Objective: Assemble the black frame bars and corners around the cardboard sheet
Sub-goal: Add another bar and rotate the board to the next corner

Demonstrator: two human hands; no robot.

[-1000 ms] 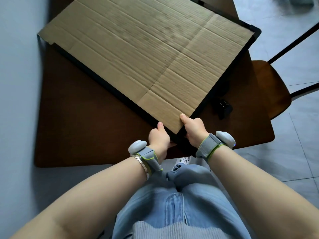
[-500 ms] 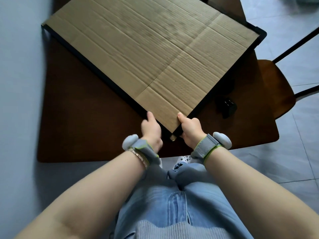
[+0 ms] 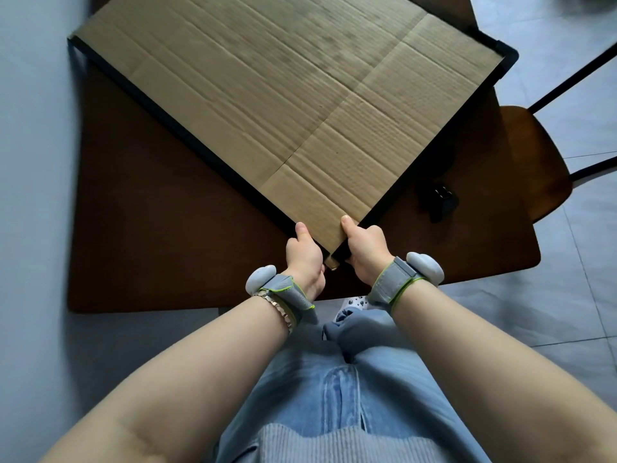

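Brown desk [image 3: 150, 228] lay under everything. Your left hand [image 3: 305, 259] and right hand [image 3: 365, 252] curled their fingers round the left bar [image 3: 187, 137] and right bar [image 3: 435, 145] at the near tip of the cardboard sheet [image 3: 283, 95], where no corner was fitted. Farther out, one far corner [image 3: 509, 58] sat joined. A loose black piece [image 3: 437, 202], possibly the missing corner, lay just beside the right bar.

L hand [image 3: 304, 259] & R hand [image 3: 366, 250] grip near corner of cardboard sheet [image 3: 283, 95], thumbs on top — black frame bars [image 3: 187, 137] along both edges; small black pc [image 3: 439, 200] on table [image 3: 150, 235] nearby
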